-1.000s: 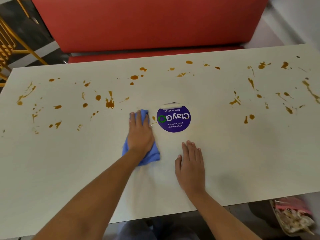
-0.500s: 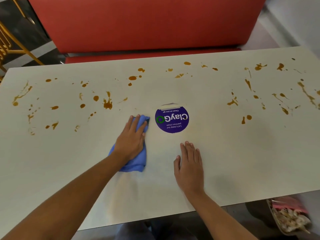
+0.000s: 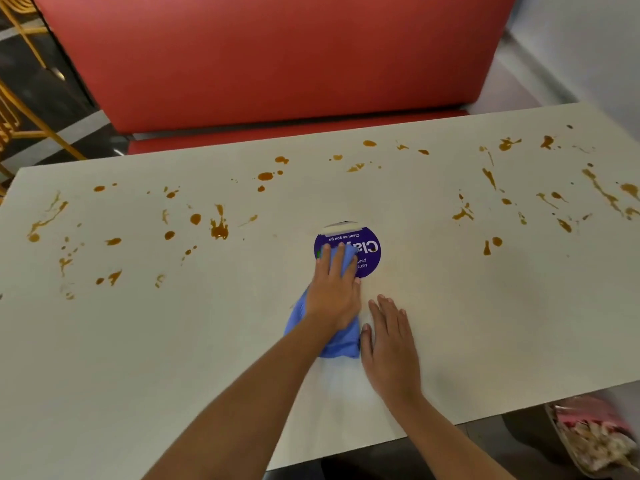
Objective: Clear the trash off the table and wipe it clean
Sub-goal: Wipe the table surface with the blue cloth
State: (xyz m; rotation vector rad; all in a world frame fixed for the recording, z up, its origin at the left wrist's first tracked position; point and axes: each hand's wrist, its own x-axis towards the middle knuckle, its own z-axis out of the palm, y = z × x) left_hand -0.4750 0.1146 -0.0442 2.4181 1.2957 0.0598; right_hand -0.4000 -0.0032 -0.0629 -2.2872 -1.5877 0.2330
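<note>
The left hand (image 3: 334, 296) had slid the one cloth (image 3: 337, 344) right, onto the one sticker (image 3: 369, 251), flat fingers pressing it to the table (image 3: 138, 341). The right hand (image 3: 389, 344) lay flat beside it, fingers straight.

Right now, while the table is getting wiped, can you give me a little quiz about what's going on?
1. True or false: the left hand presses the blue cloth onto the table with straight fingers.
2. Pick one. The cloth partly covers: A) the purple round sticker, B) a plate, C) a cup.
3. Fill the gap: the right hand lies flat on the table beside the cloth, holding ____.

Key: 1 true; 2 A; 3 nothing.
</note>
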